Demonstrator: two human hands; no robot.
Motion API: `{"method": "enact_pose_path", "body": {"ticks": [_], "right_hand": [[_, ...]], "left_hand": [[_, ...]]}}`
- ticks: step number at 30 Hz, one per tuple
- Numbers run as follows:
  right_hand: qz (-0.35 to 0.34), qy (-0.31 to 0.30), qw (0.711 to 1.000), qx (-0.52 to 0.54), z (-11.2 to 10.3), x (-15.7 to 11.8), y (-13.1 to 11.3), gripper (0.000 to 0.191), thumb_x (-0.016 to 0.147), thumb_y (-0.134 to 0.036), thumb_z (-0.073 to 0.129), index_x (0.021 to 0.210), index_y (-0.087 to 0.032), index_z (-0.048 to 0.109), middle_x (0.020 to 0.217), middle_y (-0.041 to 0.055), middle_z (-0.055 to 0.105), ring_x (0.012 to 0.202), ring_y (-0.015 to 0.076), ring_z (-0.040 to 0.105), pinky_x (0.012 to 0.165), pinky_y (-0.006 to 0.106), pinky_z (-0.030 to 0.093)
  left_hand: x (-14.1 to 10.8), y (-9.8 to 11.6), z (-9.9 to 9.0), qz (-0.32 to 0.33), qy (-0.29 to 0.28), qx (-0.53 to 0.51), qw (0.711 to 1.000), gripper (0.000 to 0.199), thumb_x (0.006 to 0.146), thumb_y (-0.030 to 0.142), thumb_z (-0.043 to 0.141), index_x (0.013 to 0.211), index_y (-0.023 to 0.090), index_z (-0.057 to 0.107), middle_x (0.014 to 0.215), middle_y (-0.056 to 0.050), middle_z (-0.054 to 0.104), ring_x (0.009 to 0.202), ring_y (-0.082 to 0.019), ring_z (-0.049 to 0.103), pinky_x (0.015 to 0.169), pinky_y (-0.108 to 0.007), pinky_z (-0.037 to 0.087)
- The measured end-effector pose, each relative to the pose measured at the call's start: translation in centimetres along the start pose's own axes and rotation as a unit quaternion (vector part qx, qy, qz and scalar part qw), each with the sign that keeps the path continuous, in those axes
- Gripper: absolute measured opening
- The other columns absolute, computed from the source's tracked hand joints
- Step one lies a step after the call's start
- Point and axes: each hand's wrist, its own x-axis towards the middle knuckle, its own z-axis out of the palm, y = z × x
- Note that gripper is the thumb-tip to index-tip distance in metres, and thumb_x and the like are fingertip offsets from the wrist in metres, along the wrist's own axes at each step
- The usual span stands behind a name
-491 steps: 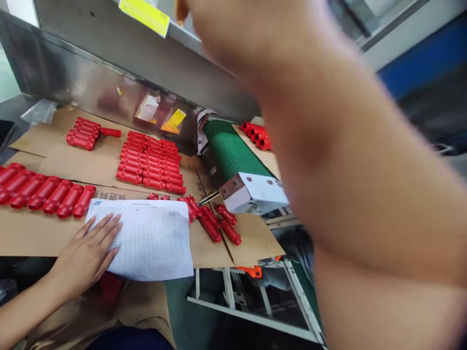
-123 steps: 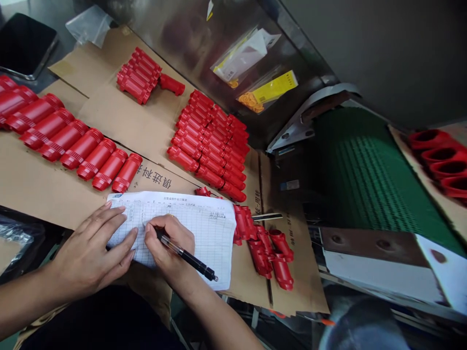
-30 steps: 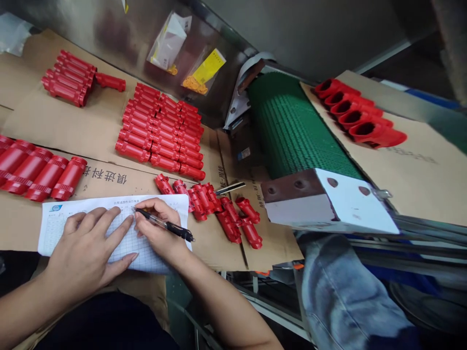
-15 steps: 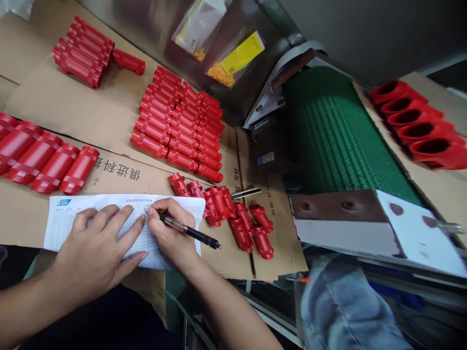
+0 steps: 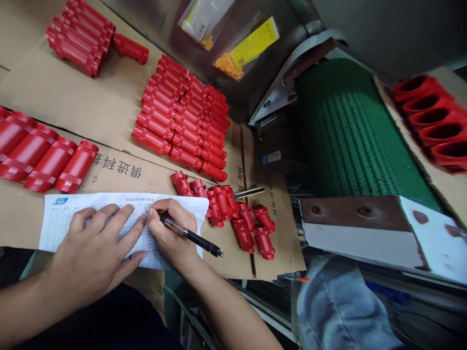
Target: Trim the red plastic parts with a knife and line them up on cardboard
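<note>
The printed sheet lies under both hands, on the cardboard, its lower edge reaching past the cardboard's front. Its small Chinese heading seems to end in 日报表, "daily report"; a blue logo sits at the top left corner, its lettering too small to read. The left hand is spread over the sheet, covering much of the grid. The right hand, just beside it, pinches a black pen between thumb and fingers. The pen's tip is hard to make out against the page, and I can't read any handwriting from here.

Above the sheet, the cardboard carries large upside-down characters, legible as 俱进科. To their left lies a row of red tubes, cut off at the left edge. Smaller red pieces cluster at the sheet's right corner, some partly hidden by it. A stack of red cylinders lies farther back.

Against the metal panel is a clear bag with orange rings and a yellow label, its print too small to read. The green belt is on the right; below it, faded denim runs out of view.
</note>
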Motion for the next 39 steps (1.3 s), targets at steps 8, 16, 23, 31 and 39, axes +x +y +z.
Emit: {"method": "enact_pose_path", "body": {"ticks": [8,16,23,31,39], "right_hand": [[-0.023,0.002,1.0,-0.009,0.11,-0.11,0.08,0.011,0.091,-0.023,0.066,0.081,-0.023,0.07,0.076,-0.0006,0.074,0.067,0.0153,0.067,0.069,0.026,0.056],[-0.02,0.003,1.0,-0.003,-0.05,-0.1,0.01,0.011,0.091,-0.02,0.067,0.082,-0.022,0.071,0.078,-0.0004,0.075,0.07,0.0148,0.07,0.07,0.024,0.056],[-0.021,-0.001,1.0,0.0,-0.14,-0.13,0.18,0.011,0.091,-0.021,0.067,0.082,-0.022,0.071,0.078,-0.0004,0.076,0.071,0.0147,0.07,0.071,0.024,0.056],[-0.018,0.011,1.0,0.011,-0.19,-0.15,0.01,0.011,0.091,-0.02,0.066,0.081,-0.021,0.07,0.075,-0.0012,0.073,0.069,0.0138,0.069,0.069,0.023,0.055],[-0.035,0.008,0.999,-0.006,-0.14,-0.06,0.02,0.012,0.091,-0.019,0.067,0.08,-0.022,0.07,0.075,-0.0015,0.074,0.067,0.0136,0.068,0.068,0.023,0.055]], "left_hand": [[0.06,0.08,-0.07,-0.004,-0.003,0.009,1.0,0.038,0.101,0.038,0.061,0.126,0.015,0.077,0.124,-0.022,0.078,0.106,-0.04,0.066,0.081,-0.055,0.042],[0.08,0.09,-0.1,-0.005,-0.002,0.013,1.0,0.039,0.102,0.039,0.059,0.128,0.015,0.078,0.125,-0.021,0.079,0.106,-0.04,0.066,0.082,-0.054,0.042],[0.18,0.17,-0.15,-0.004,0.003,0.012,1.0,0.039,0.102,0.038,0.06,0.127,0.014,0.079,0.123,-0.022,0.079,0.105,-0.041,0.066,0.081,-0.055,0.042],[0.11,0.2,-0.14,-0.01,-0.001,0.008,1.0,0.041,0.103,0.039,0.058,0.13,0.015,0.079,0.123,-0.021,0.079,0.106,-0.041,0.065,0.082,-0.055,0.043],[0.14,0.38,-0.16,-0.023,-0.007,0.005,1.0,0.039,0.104,0.037,0.057,0.128,0.016,0.079,0.125,-0.021,0.078,0.108,-0.041,0.065,0.084,-0.056,0.043]]}}
